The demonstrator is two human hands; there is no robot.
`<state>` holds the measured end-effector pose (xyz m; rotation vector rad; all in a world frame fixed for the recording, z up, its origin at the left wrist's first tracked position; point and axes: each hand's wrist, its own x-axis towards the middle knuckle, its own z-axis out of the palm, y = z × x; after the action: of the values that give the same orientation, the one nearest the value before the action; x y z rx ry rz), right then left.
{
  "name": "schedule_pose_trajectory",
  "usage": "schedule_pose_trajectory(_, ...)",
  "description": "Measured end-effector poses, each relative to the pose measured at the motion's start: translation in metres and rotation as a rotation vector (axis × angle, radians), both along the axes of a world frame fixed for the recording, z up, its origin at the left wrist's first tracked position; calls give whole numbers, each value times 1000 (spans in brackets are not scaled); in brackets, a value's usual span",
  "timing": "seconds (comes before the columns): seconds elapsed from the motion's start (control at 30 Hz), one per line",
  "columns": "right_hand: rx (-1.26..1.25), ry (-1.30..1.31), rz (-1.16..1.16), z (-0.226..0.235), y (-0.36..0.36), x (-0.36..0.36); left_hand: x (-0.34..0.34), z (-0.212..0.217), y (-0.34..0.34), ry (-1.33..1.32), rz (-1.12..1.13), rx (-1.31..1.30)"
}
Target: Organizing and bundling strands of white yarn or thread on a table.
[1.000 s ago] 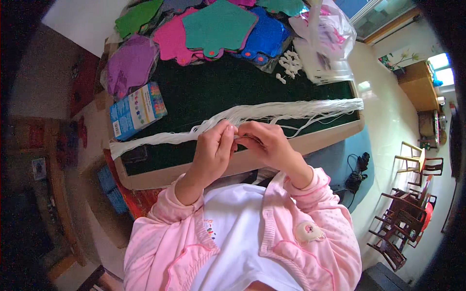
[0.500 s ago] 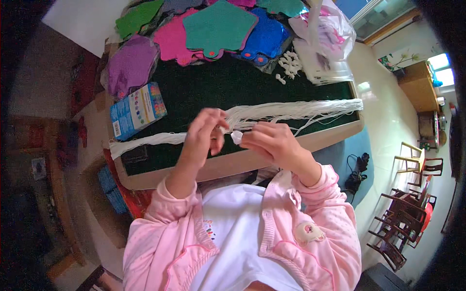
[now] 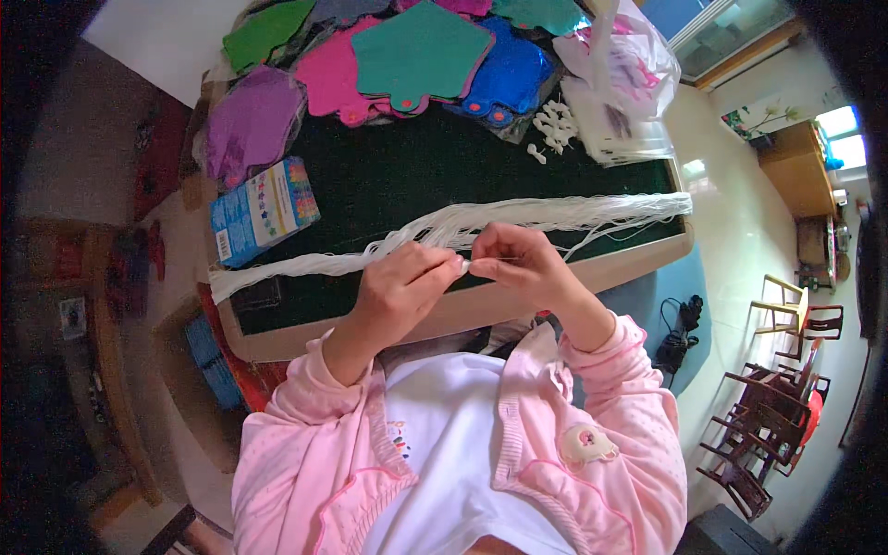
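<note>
White string bundle (image 3: 518, 220) lies across the dark green mat (image 3: 398, 176). Left hand (image 3: 402, 287) and right hand (image 3: 518, 264) meet fingertip to fingertip, both pinched shut on a strand from it, blue box (image 3: 264, 208) off to the left.

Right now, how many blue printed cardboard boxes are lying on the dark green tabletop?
1: the blue printed cardboard box lies at the dark green tabletop's left edge, beside the purple felt shape. Others may be hidden.

I see my left hand (image 3: 400, 289) and right hand (image 3: 518, 264) pinching together over the white string bundle (image 3: 518, 220), near the table's front edge (image 3: 462, 310).
</note>
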<state>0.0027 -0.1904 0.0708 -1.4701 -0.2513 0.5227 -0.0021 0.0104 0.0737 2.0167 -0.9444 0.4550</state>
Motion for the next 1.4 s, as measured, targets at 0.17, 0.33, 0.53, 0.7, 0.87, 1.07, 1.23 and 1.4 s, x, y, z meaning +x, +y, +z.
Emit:
schedule_pose_trajectory(0.17, -203, -362, -38, 11, -3, 1, -3, -2, 0, 271, 68, -61)
schedule_pose_trajectory(0.33, -413, -984, -78, 29, -4, 11, -9, -14, -1, 792, -124, -308)
schedule_pose_trajectory(0.53, -432, -1016, -231, -14, 11, 5, -4, -2, -11, 1171, -38, -712)
schedule_pose_trajectory(0.7, -589, -1225, -124, 7, 12, -2, -3, -27, -6, 771, 245, -323)
schedule_pose_trajectory(0.87, -482, -1087, -88, 10, 1, 13, -1, -14, 0, 813, -135, -267)
schedule_pose_trajectory(1.07, -388, -907, -245, -8, 16, 5, 0, -14, -10, 1483, -53, -1055)
schedule_pose_trajectory(1.23, -650, -1192, -219, 2, 17, 0, 0, -26, -14, 934, 151, -464)
schedule_pose_trajectory(1.4, -504, -871, -61, -3, 5, 9, 10, -21, -5, 122, 90, 63)
